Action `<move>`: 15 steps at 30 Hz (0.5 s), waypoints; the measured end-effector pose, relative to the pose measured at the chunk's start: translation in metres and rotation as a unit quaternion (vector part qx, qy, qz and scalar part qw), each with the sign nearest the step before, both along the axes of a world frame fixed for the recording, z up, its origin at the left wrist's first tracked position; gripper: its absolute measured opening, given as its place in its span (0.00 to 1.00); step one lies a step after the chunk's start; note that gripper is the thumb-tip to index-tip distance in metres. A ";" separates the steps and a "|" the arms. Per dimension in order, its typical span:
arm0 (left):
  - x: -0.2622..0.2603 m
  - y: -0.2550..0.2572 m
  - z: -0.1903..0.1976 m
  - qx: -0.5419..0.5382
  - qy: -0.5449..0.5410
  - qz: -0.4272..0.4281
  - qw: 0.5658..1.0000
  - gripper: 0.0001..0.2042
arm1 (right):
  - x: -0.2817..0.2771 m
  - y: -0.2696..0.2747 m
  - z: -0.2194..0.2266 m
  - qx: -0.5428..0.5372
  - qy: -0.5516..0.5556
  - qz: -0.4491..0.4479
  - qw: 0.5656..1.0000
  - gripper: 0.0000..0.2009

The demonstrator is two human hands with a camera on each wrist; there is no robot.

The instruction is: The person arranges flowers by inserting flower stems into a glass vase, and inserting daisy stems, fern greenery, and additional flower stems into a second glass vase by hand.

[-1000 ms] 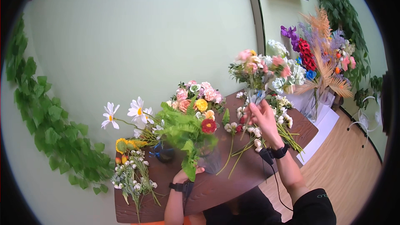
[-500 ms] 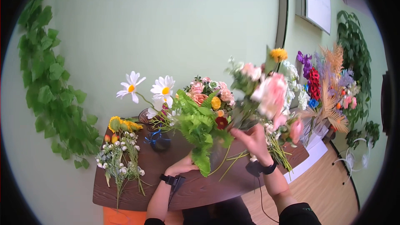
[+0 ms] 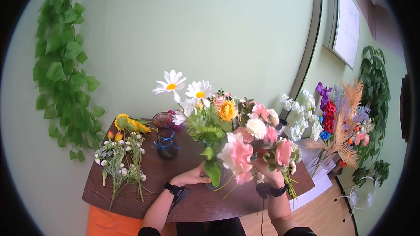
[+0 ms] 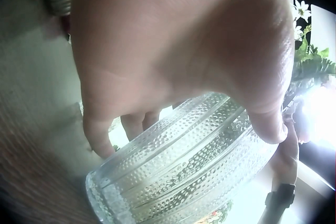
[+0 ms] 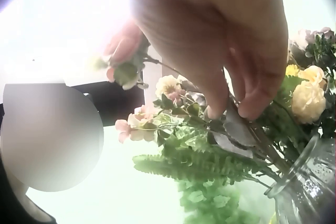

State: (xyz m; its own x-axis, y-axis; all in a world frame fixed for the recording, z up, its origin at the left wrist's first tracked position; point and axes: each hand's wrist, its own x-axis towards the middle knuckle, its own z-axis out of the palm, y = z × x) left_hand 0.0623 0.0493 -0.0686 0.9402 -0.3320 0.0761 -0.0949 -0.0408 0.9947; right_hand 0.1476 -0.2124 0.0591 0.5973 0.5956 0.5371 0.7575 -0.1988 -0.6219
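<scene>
My left hand (image 3: 192, 177) is wrapped round the side of a clear textured glass vase (image 4: 184, 166), thumb on one side and fingers on the other. Green fern leaves (image 5: 194, 163) and other flowers rise from its mouth. Above the rim, my right hand (image 5: 220, 40) pinches the stems (image 5: 268, 148) of a bunch of pink and white flowers (image 3: 238, 153) between thumb and fingers. The stems slant down into the vase mouth. In the head view the blossoms cover most of the vase and part of the right hand.
Left of the vase stands a dark vase (image 3: 167, 148) with a blue ribbon. White daisies (image 3: 171, 85) lean up near the bouquet. Small white flowers (image 3: 124, 157) and sunflowers lie at the table's left. A large arrangement (image 3: 345, 122) stands beyond the right edge.
My right hand has brought the pink bunch from the back right, down and towards me, to the vase. My left hand stays on the vase. The head view has turned.
</scene>
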 end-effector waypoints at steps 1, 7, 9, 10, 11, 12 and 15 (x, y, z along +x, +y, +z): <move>0.001 0.000 -0.003 -0.019 -0.023 -0.008 1.000 0.46 | -0.001 -0.004 -0.002 -0.025 -0.013 -0.036 0.999 0.15; -0.013 -0.006 0.040 0.174 0.035 0.038 0.983 0.37 | 0.084 -0.019 -0.093 0.116 0.037 0.067 0.990 0.27; -0.010 0.001 0.013 0.024 -0.032 0.015 0.999 0.27 | 0.084 -0.015 -0.091 0.117 0.024 0.093 0.989 0.26; -0.010 0.001 0.014 0.052 -0.051 -0.002 0.997 0.25 | 0.083 -0.014 -0.091 0.118 0.019 0.105 0.987 0.26; 0.007 0.011 0.006 -0.106 0.037 -0.221 0.969 0.20 | 0.081 -0.014 -0.091 0.119 0.014 0.116 0.986 0.25; 0.008 0.014 -0.007 -0.106 0.038 -0.221 0.969 0.20 | 0.078 -0.014 -0.092 0.120 0.009 0.126 0.985 0.25; -0.015 -0.001 0.024 0.049 0.101 -0.026 0.993 0.22 | 0.069 -0.016 -0.091 0.123 -0.006 0.153 0.981 0.25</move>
State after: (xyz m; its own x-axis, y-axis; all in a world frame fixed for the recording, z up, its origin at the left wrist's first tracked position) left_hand 0.0475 0.0478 -0.0449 0.9145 -0.3768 -0.1471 0.1011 -0.1393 0.9851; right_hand 0.2162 -0.2281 -0.0320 0.4038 0.5977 0.6926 0.7656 0.1936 -0.6135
